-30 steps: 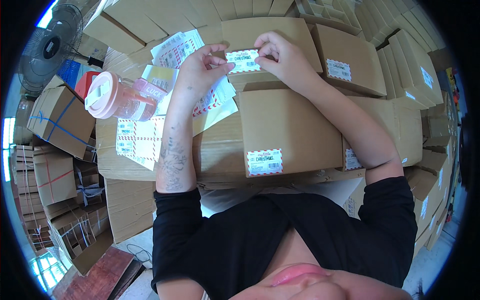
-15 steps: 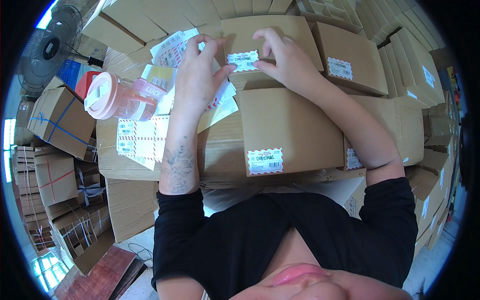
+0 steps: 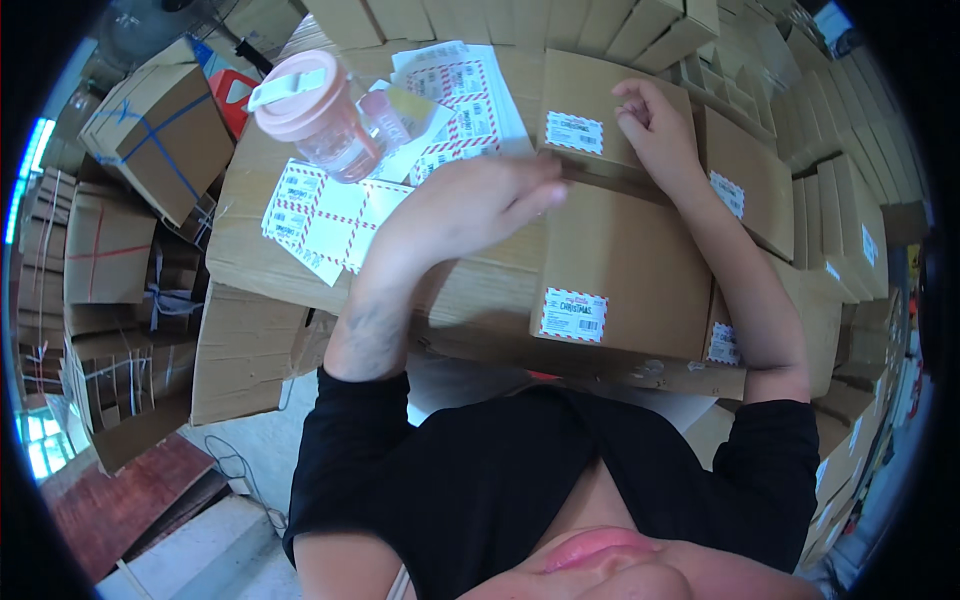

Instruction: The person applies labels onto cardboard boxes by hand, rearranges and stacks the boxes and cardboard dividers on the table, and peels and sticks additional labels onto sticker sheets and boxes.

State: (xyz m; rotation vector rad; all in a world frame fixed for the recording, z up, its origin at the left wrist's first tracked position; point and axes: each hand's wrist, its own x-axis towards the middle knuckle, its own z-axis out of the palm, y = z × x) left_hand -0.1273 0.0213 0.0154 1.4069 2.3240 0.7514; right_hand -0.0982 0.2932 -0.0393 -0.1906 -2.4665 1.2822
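Observation:
A closed brown cardboard box lies near me with a white label, edged in red and blue, at its near left corner. Behind it is another brown box, whose label lies flat on its near left part. My left hand is over the near box's left edge, fingers stretched out and slightly blurred, with nothing seen in it. Above the far box's right part, my right hand has loosely bent fingers, thumb apart, and nothing visible in its grasp. Label sheets lie to the left.
A pink-lidded clear cup stands on the table's left side beside a partly peeled label sheet. More labelled boxes sit at right. Tied cardboard bundles are stacked at left, and box dividers lie at the back.
Both hands have come away from the far box's label, which now lies uncovered. My left hand has turned and dropped nearer; my right moved right. The view has shifted too.

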